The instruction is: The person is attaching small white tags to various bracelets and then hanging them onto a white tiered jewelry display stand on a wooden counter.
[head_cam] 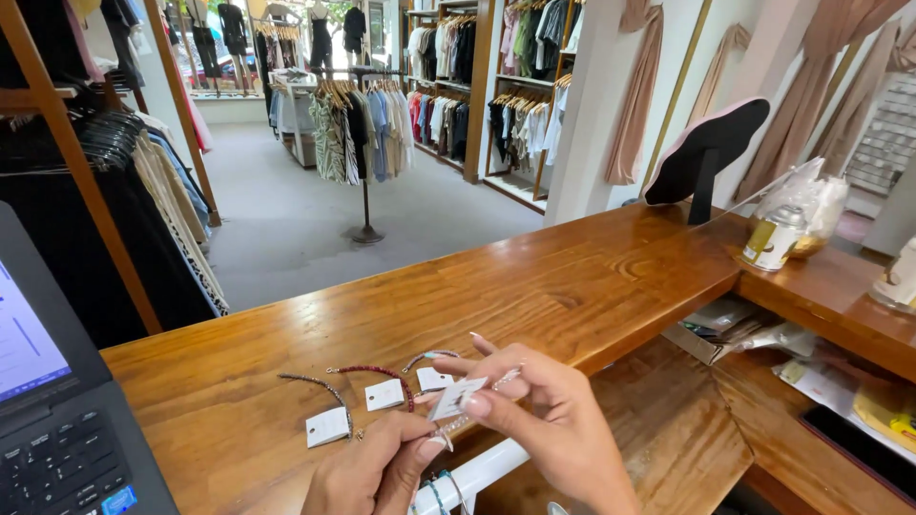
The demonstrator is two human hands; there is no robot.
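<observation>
On the shiny brown wooden counter (534,286), three thin beaded bracelets lie, each with a small white square card.
Right hand (549,420) and left hand (377,472) pinch a fourth white card (456,398).

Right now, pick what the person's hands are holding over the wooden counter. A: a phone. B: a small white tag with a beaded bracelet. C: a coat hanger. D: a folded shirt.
B: the right hand and left hand pinch a small white tag with a beaded bracelet attached, above the wooden counter, near more tagged bracelets.
</observation>
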